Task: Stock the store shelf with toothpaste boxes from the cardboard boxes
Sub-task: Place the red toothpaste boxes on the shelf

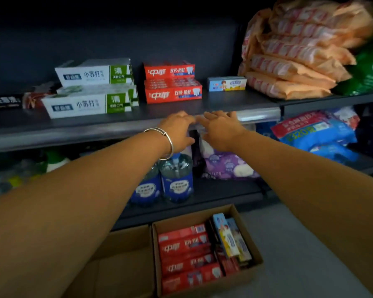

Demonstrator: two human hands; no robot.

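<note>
1. Plainly, both hands are empty: the left hand (178,129), with a silver bangle (163,143) on its wrist, and the right hand (221,130) reach side by side to the front lip of the shelf (116,119), fingers straight and slightly spread, clamped on nothing.
2. Stock already on that shelf is laid flat with printed faces outward, likely so shoppers can read the brands: two white-and-green toothpaste boxes (88,104) stacked at left, a red toothpaste stack (172,84) in the middle, and one small blue children's box (226,83) beside it.
3. Bare shelf lies in front of the red stack, just beyond the fingertips, which looks like the spot kept free for more boxes.
4. Remaining stock waits in the open cardboard box (207,250) on the floor directly below the arms: red boxes lying flat, blue children's ones standing on edge at its right side. A second carton (127,259) sits touching its left wall.
5. Orange packets (295,52) are piled at the shelf's right end, well apart from the toothpaste.
</note>
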